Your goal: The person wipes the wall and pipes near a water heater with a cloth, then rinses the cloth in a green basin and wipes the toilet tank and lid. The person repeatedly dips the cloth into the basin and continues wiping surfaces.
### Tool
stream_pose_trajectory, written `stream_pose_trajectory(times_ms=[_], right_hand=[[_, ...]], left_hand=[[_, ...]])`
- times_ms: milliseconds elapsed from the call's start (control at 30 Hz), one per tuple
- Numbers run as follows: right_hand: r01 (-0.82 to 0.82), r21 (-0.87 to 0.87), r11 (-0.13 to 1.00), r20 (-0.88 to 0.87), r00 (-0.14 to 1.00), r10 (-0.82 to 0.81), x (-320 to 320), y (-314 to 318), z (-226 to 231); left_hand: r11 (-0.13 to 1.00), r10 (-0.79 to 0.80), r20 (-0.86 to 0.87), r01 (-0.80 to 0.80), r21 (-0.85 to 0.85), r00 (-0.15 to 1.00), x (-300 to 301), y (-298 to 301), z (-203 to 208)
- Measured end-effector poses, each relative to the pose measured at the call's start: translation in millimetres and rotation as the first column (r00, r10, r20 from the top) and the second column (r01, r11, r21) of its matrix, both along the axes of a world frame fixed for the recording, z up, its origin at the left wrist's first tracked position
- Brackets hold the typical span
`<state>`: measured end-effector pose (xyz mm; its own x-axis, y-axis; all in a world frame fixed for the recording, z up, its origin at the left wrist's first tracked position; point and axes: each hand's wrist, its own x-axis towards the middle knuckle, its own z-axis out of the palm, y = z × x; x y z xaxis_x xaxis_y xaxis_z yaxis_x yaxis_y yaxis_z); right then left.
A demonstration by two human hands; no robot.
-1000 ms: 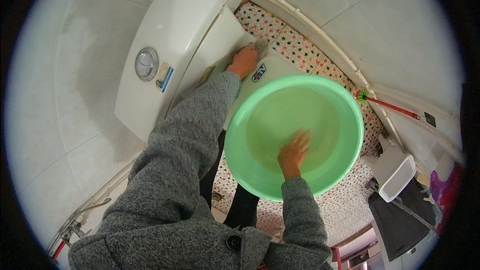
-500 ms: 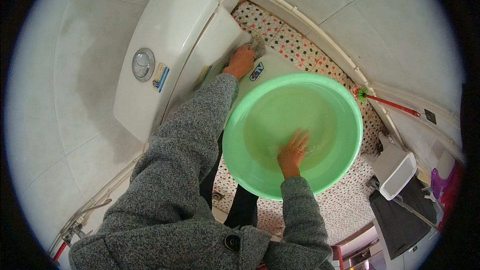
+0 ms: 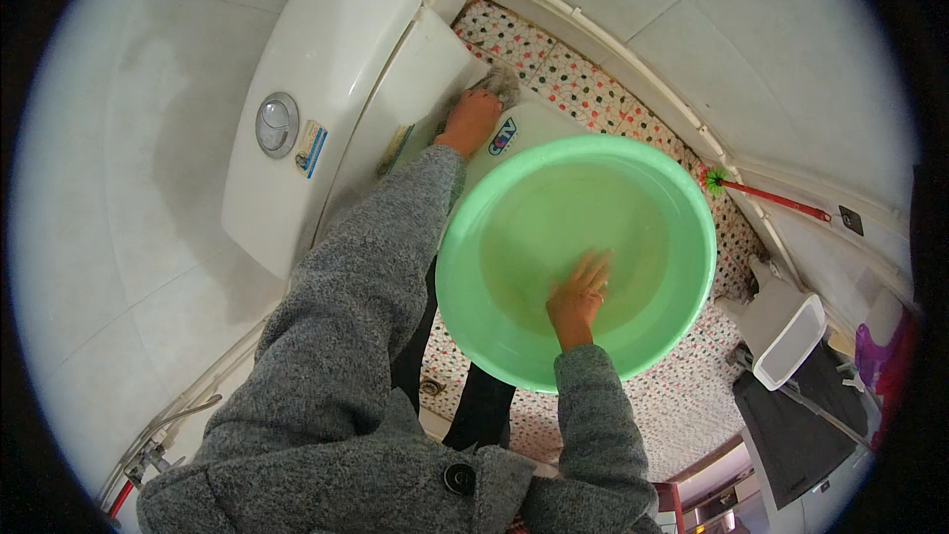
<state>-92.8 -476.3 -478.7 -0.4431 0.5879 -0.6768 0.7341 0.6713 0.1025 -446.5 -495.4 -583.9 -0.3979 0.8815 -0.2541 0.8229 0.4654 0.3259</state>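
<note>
Pressed flat, the left hand [image 3: 471, 119] lies on a greyish cloth [image 3: 497, 84] at the far edge of the white toilet lid [image 3: 539, 124]; whether the fingers are curled around the cloth or only laid on it cannot be told, since they are turned away and partly blurred. Only a small tuft of the cloth is seen beyond the fingertips, the rest being covered by the hand. The right hand [image 3: 578, 297] is held inside the green basin [image 3: 474, 277], its fingers spread and slightly bent, with nothing seen in its grip; the fingertips are blurred, and it cannot be made out whether they are dipped in the shallow water or merely touch the basin's bottom. The basin is set over the toilet lid, most of which is hidden beneath it, so its support is not visible. Both forearms are wrapped in grey knitted sleeves. Just beside the left hand the white cistern [image 3: 316, 109] is seen, with a round flush button on top. Beyond the basin's right rim a red-handled brush [image 3: 766, 196] lies along the wall, its handle cut short by the tiled ledge. A white bin [image 3: 786, 326] stands on the dotted floor [image 3: 583, 89], partly lost at the picture's dark rim.
</note>
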Motion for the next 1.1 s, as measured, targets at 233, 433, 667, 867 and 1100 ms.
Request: stream_pose_trajectory(times_ms=[233,433,667,867,1100], right_hand=[[0.051,-0.043,0.998,0.003,0.999,-0.051,1.3,0.8,-3.7],[0.072,-0.062,0.995,0.03,0.997,-0.07,-5.6,2.0,-1.2],[0.035,-0.01,0.999,0.02,0.999,-0.034,-1.4,1.9,-0.2],[-0.001,-0.003,1.0,0.037,0.999,0.001,0.1,0.1,-1.9],[0.035,-0.021,0.999,0.063,0.997,-0.033,-6.2,2.4,0.6]], left_hand=[[0.81,0.584,0.119,-0.585,-0.026,0.803,45.9,-58.1,-12.5],[0.745,0.665,0.112,-0.666,-0.029,0.739,97.3,-165.5,19.0],[0.787,0.457,0.317,-0.544,0.292,0.831,61.4,-72.3,23.7],[0.804,0.459,0.324,-0.542,0.243,0.827,24.2,-22.1,1.8],[0.736,0.659,0.305,-0.673,-0.075,0.687,89.0,-127.3,25.6]])
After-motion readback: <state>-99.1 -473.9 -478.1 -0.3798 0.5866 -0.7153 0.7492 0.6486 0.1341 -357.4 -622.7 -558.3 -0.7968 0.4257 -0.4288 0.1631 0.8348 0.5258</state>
